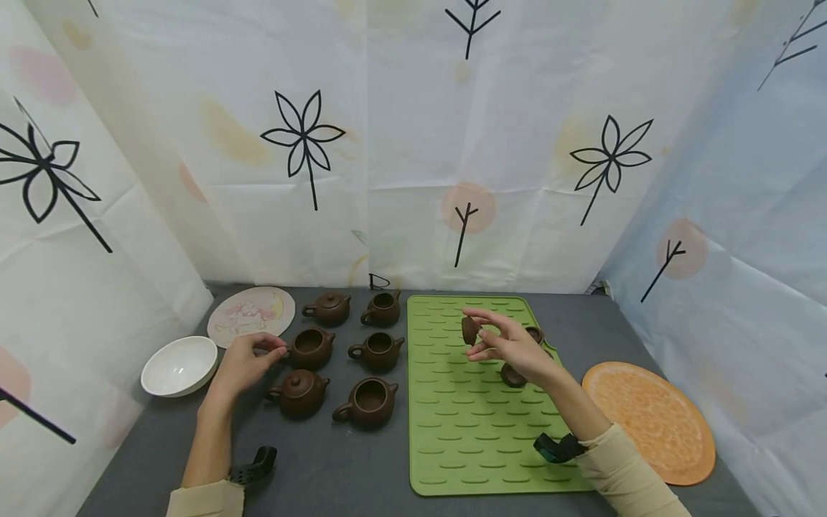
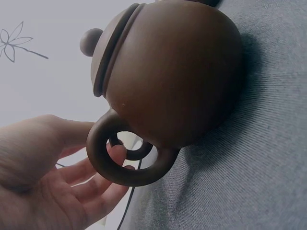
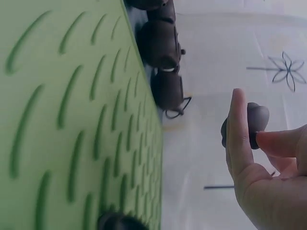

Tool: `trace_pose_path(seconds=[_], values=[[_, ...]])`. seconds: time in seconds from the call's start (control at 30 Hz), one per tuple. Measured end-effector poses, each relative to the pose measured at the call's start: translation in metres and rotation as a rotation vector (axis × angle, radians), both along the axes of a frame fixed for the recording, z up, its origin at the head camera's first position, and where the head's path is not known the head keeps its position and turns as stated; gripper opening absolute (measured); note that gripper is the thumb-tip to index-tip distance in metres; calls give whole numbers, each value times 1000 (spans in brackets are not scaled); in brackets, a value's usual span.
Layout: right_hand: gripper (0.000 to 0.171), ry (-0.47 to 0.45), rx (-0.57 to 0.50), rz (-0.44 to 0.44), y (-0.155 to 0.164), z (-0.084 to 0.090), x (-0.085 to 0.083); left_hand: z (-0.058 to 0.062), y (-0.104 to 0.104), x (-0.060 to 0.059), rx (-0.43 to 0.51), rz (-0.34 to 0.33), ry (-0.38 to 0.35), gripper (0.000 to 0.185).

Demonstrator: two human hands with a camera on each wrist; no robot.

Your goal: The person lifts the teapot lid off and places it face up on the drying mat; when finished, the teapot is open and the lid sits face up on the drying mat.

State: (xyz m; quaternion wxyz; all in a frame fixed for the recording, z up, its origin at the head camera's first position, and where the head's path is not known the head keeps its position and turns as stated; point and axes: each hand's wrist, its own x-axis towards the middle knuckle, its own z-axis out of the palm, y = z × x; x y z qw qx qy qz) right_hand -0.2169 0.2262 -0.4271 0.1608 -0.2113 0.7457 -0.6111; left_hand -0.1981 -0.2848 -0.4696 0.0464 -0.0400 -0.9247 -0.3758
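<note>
In the head view, my left hand (image 1: 248, 362) pinches the handle of a lidless brown clay teapot (image 1: 310, 350) in the left column. A lidded teapot (image 2: 172, 72) fills the left wrist view, partly covering my left fingers (image 2: 91, 191). Above the green mat (image 1: 452, 445), my right hand (image 1: 510, 346) pinches a small brown teapot lid (image 1: 469, 330), held on edge. Other lids (image 1: 513, 375) lie on the mat under that hand, partly hidden by it. Lids sit on the back-left teapot (image 1: 327, 308) and the front-left teapot (image 1: 299, 394).
Three lidless teapots (image 1: 367, 403) form a column beside the mat's left edge. At the left are a white bowl (image 1: 174, 370) and a round patterned placemat (image 1: 222, 323). An orange round mat (image 1: 652, 424) lies at the right. Patterned cloth (image 1: 400, 143) encloses the grey table.
</note>
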Motion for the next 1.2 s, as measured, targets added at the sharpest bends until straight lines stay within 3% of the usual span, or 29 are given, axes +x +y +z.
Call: trace_pose_path(seconds=[0.37, 0.7, 1.03, 1.2], values=[[50, -178, -147, -30, 37, -19, 1, -1, 1, 6, 18, -16, 10, 20], [74, -137, -20, -71, 53, -31, -3, -2, 1, 16, 32, -16, 4, 27], [69, -111, 61, -28, 49, -34, 0, -2, -3, 33, 44, -22, -25, 34], [64, -108, 114, 3, 42, -34, 4, -7, -4, 43, 24, -29, -29, 28]])
